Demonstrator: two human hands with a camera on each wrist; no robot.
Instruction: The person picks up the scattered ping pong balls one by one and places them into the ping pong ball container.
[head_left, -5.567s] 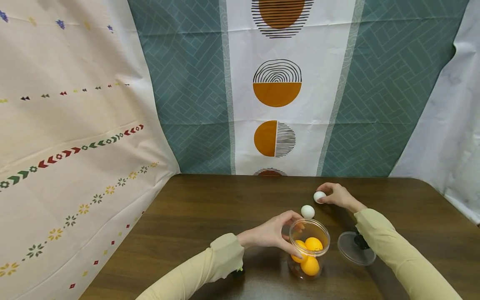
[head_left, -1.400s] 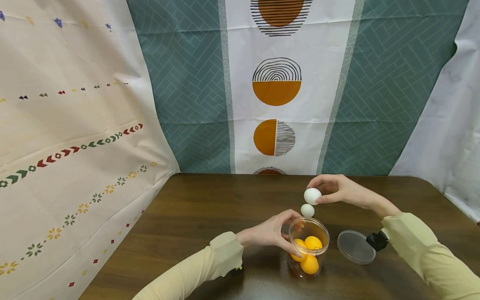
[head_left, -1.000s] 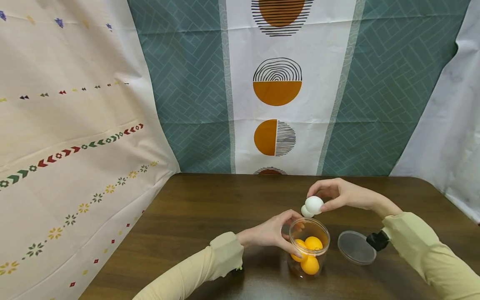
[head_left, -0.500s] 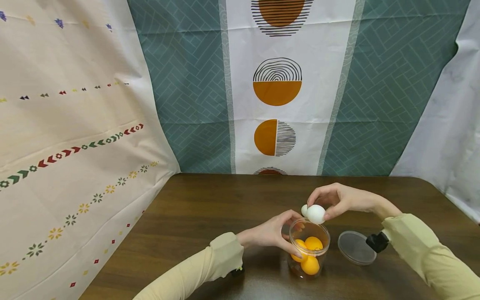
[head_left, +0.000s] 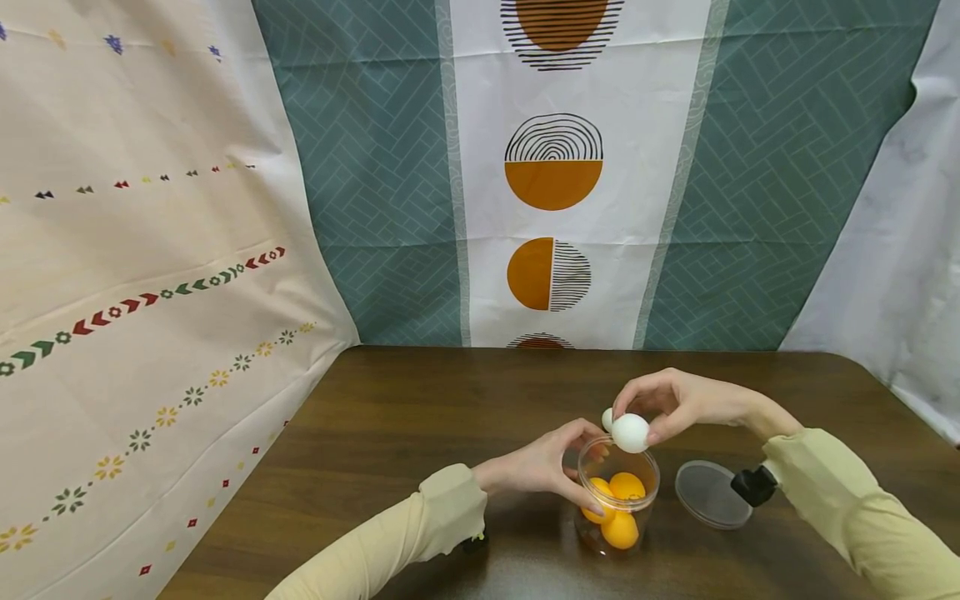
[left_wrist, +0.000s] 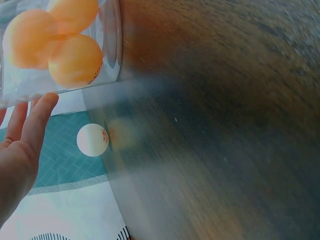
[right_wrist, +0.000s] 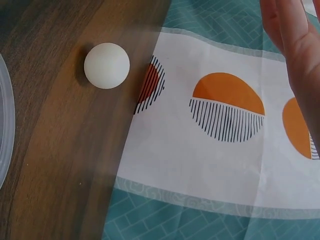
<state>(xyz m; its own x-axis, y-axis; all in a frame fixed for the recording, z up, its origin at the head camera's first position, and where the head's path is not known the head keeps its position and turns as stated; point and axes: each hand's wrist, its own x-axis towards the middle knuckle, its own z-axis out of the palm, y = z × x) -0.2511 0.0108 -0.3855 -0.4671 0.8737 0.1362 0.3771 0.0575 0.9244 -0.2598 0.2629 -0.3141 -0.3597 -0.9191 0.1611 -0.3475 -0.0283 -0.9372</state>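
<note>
White ball (head_left: 630, 433), pinched in the right hand (head_left: 678, 404), hangs just above the clear jar (head_left: 618, 498) of orange balls (head_left: 621, 528); the left hand (head_left: 543, 465) grips the jar's rim. Left wrist: fingers (left_wrist: 35, 120) beside the jar (left_wrist: 107, 45). Right wrist: a second white ball (right_wrist: 106, 65) lies on the table (right_wrist: 45, 165), apart from the fingers (right_wrist: 295, 55).

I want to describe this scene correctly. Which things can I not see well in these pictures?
- Second white ball: head view, mostly hidden behind the held white ball.
- Held white ball: absent from right wrist view, outside the frame.
- Jar: left wrist view, cut off by top edge; its bottom balls are blurred.
- Lid: right wrist view, only a sliver at left edge.
</note>
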